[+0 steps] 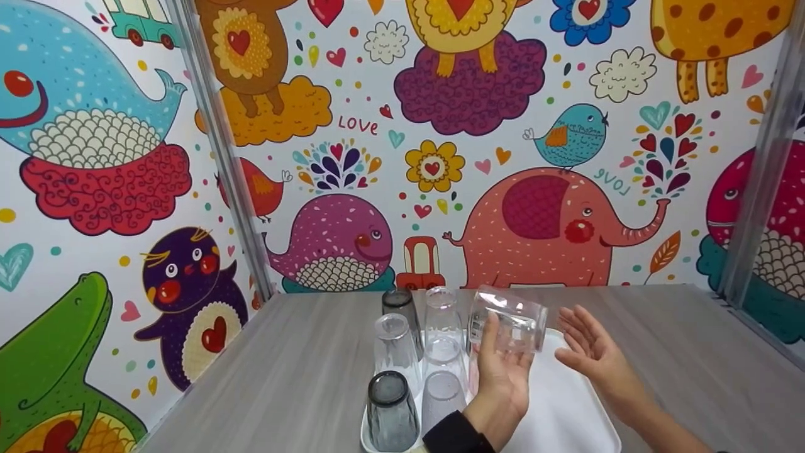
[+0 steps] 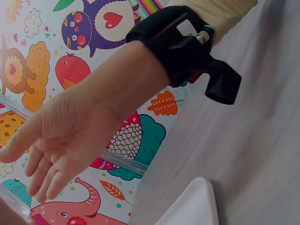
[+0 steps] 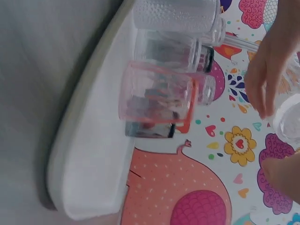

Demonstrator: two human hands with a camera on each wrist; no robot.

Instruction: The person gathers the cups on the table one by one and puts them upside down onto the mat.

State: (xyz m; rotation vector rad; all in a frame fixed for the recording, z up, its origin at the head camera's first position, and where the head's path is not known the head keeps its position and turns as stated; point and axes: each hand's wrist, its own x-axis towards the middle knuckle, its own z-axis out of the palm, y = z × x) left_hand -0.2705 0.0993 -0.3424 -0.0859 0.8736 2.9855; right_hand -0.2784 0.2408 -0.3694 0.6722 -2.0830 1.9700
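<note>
My left hand holds a clear drinking glass tilted on its side above the tray, the thumb lying along the near side. In the right wrist view the left hand grips that same glass at the right edge. My right hand is just right of the glass, apart from it, fingers extended and palm turned toward it. The left wrist view shows the right hand with nothing in it. Below the held glass, a pink-tinted glass stands on the tray, partly hidden in the head view.
A white tray lies on the grey wood-grain table. Several glasses stand upside down on its left side, including a dark grey glass in front and another dark glass behind. Patterned wall panels surround the table.
</note>
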